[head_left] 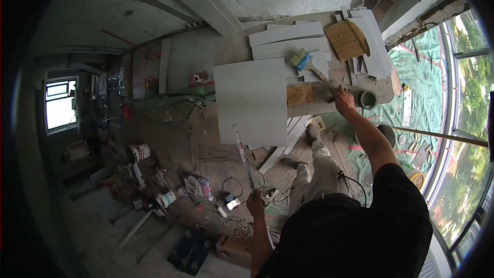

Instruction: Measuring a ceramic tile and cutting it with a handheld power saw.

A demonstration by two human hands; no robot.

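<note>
My left hand (254,204) is closed around a long, narrow measuring strip (241,149) with dark marks. Its far end slants up over the front of a large white panel (250,100), which overhangs the bench. My right hand (345,101) is at the bench's near edge, fingers bent together; whatever they may pinch is too small to make out. Just right of it sits a round dark-green ring or cup (368,100). Beyond that hand lies a wide paintbrush (309,64) with a pale handle and blue band. A brown cardboard piece (300,94) rests between the panel and my right hand.
White board offcuts (288,38) and a brown cardboard stack (346,40) cover the far bench. Buckets (139,152), cords (242,226), a dark tool case (189,251) and a wooden box (236,251) clutter the floor at left. Green sheeting (424,92) lies by the windows.
</note>
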